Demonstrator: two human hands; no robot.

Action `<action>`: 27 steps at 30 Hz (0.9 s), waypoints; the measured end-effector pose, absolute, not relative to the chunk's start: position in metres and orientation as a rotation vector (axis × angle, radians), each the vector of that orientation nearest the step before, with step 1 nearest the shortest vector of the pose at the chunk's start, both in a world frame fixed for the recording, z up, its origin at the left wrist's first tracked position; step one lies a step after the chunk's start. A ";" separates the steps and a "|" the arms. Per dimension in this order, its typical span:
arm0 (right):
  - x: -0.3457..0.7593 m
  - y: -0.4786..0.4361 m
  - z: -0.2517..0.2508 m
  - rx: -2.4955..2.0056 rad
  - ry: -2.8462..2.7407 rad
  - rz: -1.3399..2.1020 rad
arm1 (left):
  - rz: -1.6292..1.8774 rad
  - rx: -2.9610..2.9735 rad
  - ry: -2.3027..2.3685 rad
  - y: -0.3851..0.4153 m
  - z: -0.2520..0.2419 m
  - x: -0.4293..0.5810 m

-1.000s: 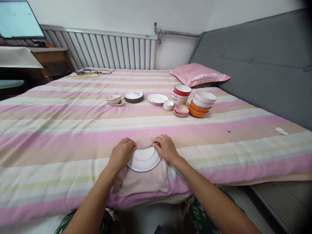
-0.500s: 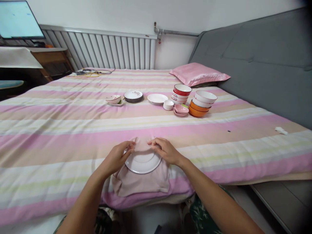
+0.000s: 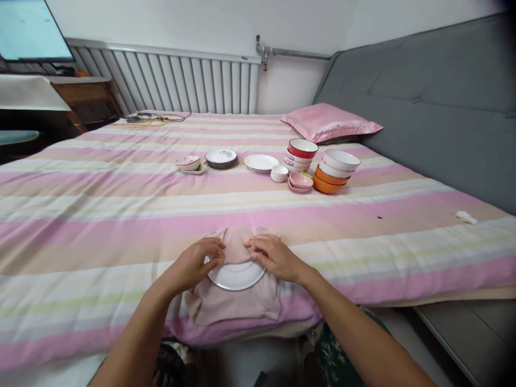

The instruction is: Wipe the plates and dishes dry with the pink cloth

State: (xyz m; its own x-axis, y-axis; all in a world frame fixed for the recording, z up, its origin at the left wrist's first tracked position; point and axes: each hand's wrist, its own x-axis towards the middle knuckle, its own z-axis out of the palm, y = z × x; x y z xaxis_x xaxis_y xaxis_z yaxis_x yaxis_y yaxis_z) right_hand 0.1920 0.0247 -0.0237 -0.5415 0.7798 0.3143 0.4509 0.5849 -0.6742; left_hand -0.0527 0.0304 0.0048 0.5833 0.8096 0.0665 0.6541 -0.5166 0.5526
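Observation:
A white plate [image 3: 237,279] lies on a pale pink cloth [image 3: 237,306] at the near edge of the bed. The far part of the cloth is folded over the plate's far half and hides it. My left hand [image 3: 203,257] is closed on the folded cloth at the plate's left side, thumb near the rim. On the right side, my right hand [image 3: 272,255] also holds the cloth between curled fingers and thumb. Part of each hand's fingertips is hidden by the cloth.
Farther back stand dark-edged plates [image 3: 221,157], white plates [image 3: 261,162], small white dishes [image 3: 279,173], pink bowls [image 3: 300,181], red-rimmed bowls [image 3: 302,149], orange bowls [image 3: 328,185] and pink dishes [image 3: 188,163]. A pink pillow [image 3: 330,121] lies by the grey headboard [image 3: 423,80].
Both hands have drawn the far part of the cloth toward me, so it covers more of the plate. The stacked dishes have not moved.

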 end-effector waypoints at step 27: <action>0.185 0.033 -0.031 -1.264 -1.763 0.884 | 0.732 2.574 1.365 0.030 -0.011 -0.027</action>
State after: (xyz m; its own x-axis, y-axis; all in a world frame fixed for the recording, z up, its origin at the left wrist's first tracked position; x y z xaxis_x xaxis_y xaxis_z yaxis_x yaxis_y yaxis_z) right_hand 0.1846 0.0328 -0.0313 -0.2034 0.9597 0.1937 0.4187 0.2641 -0.8689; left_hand -0.0275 0.0298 -0.0114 0.4707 0.8085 0.3533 0.7416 -0.5795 0.3379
